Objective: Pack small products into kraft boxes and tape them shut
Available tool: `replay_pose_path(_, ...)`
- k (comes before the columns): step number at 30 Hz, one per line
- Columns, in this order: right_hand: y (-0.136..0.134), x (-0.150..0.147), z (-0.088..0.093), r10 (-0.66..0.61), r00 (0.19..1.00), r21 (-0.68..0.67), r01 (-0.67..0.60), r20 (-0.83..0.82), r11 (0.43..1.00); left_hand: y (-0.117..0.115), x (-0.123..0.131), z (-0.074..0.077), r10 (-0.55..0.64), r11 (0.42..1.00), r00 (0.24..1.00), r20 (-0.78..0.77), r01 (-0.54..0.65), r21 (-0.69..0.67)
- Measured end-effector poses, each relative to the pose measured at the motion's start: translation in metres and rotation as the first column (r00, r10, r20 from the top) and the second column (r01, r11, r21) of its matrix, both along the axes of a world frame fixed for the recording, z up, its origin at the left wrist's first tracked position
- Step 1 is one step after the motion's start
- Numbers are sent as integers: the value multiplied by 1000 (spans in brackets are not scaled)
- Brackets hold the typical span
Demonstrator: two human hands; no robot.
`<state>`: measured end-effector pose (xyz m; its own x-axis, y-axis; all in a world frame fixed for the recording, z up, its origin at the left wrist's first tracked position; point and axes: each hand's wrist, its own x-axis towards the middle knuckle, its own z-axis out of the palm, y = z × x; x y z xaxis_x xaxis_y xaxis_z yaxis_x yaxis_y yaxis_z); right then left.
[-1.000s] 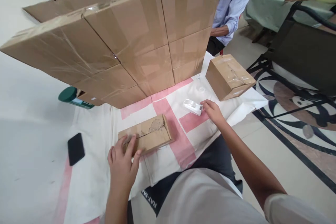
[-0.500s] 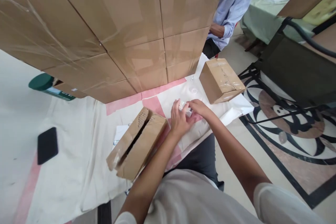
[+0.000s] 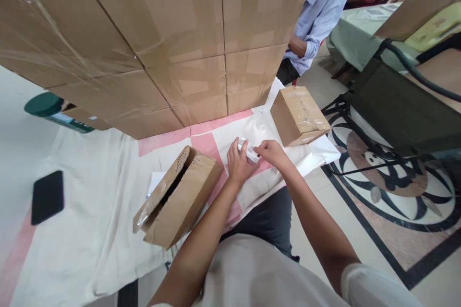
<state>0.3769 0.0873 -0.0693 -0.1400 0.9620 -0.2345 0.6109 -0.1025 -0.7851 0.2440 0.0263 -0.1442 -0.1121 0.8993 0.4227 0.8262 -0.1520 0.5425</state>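
My left hand is wrapped round a small white object, shiny and shallow like a little case or roll; its exact kind is unclear. Against its right edge, the fingers of my right hand are pinched together. Whether a loose part sits in that pinch is too small to see. Both hands are over the pink and white cloth. Left of them lies a cardboard box with a dark gap along its top. Just beyond my right hand stands another cardboard box.
A tall wall of taped cartons rises at the back. A black phone and a green-lidded container are at left. On the right are a dark folding chair and a person in a blue shirt. Clear plastic lies near the hands.
My right fingers have drawn slightly off the white object's top to its right edge, so more of it shows. The view has shifted a little; the boxes stay in place.
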Motion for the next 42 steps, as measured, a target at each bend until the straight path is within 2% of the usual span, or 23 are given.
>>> replay_pose_path(6, -31, 28, 4, -15, 978, 58, 27, -207, 998, 0, -1, -2, 6, 999, 1000, -13, -6, -35)
replay_pose_path(11, -50, 56, 2, -104, 909, -64, 86, -403, 994, 1, -2, 1, 8, 997, 1000, 12, -8, -71)
replay_pose_path(14, -55, 59, -5, -160, 901, -100, 130, -403, 986, 1, -3, 2, 12, 998, 1000, 12, -11, -65)
replay_pose_path(18, -53, 53, -17, -207, 895, -67, 196, -395, 978, 1, -2, 3, 13, 998, 1000, 20, -11, -65)
replay_pose_path(27, -47, 49, -44, -126, 930, -21, 127, -346, 992, 1, -2, 5, 10, 998, 999, 33, -8, -63)
replay_pose_path(33, -52, 51, -61, -212, 928, 57, 240, -305, 969, 0, -1, 6, 59, 995, 997, 44, -55, -84)
replay_pose_path(38, -61, 50, -50, -166, 918, 121, 223, -360, 967, 4, -4, 5, 48, 995, 994, 103, -38, -94)
replay_pose_path(42, -77, 36, -29, -125, 906, 198, 220, -405, 955, -14, -8, 11, -23, 999, 970, 243, 11, 47)
